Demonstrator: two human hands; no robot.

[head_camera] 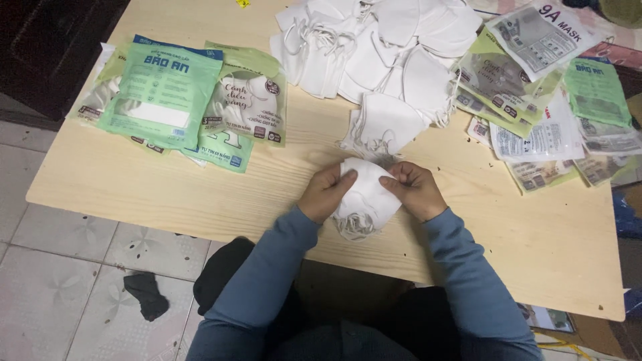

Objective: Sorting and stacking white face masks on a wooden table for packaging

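Both of my hands grip one small stack of folded white face masks [364, 195] over the near middle of a light wooden table [200, 194]. My left hand [326, 192] pinches its left side, and my right hand [414, 190] pinches its right side. The masks' ear loops hang in a bunch below my hands. Just beyond my fingers another folded white mask [382, 124] lies flat. Behind it a large loose pile of white masks [374, 47] fills the far middle of the table.
Green filled mask packets [167, 93] are stacked at the far left. Several flat empty packets [542, 113], green and grey, lie spread at the far right. A dark cloth [147, 294] lies on the tiled floor at the left.
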